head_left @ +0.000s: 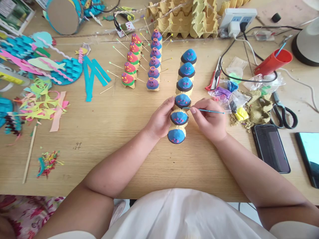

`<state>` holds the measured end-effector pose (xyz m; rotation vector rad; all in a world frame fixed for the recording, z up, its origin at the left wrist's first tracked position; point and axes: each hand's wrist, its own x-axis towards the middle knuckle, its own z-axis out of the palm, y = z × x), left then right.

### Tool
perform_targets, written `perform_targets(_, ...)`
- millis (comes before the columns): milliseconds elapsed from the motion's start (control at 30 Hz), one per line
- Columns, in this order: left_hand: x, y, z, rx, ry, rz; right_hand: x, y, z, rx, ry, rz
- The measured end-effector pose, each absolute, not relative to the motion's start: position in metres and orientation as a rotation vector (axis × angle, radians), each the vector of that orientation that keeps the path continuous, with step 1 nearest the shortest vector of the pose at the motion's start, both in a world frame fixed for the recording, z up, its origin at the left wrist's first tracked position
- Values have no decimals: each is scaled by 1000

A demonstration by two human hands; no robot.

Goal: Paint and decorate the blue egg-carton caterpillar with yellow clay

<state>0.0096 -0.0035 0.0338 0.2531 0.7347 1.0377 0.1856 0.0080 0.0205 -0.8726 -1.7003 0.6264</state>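
Six blue domes (183, 99) on one strip (182, 126), left fingers (168, 104) gripping it, right fingers (197, 115) pinching one thin tool (210, 111)

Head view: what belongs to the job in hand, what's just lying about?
Job in hand:
left hand, holding blue-faced strip
right hand, holding blue stick

Likely just lying about:
phone
tablet
scissors
red cup
power strip

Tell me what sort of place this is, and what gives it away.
Probably a craft workspace, perhaps a classroom or studio. The signs are the egg-carton strip with blue smiling faces, the colorful paper scraps and the scissors.
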Motion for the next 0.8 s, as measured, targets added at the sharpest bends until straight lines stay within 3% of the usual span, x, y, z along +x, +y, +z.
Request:
perform_targets(367,8,-3,32,273,719,1002,188,8,16,-769,-1730,616)
perform_targets(500,9,-3,34,259,728,987,188,9,17,-769,-1767,468)
perform_targets(800,14,-5,24,353,808,1166,186,8,20,-706,-1788,411)
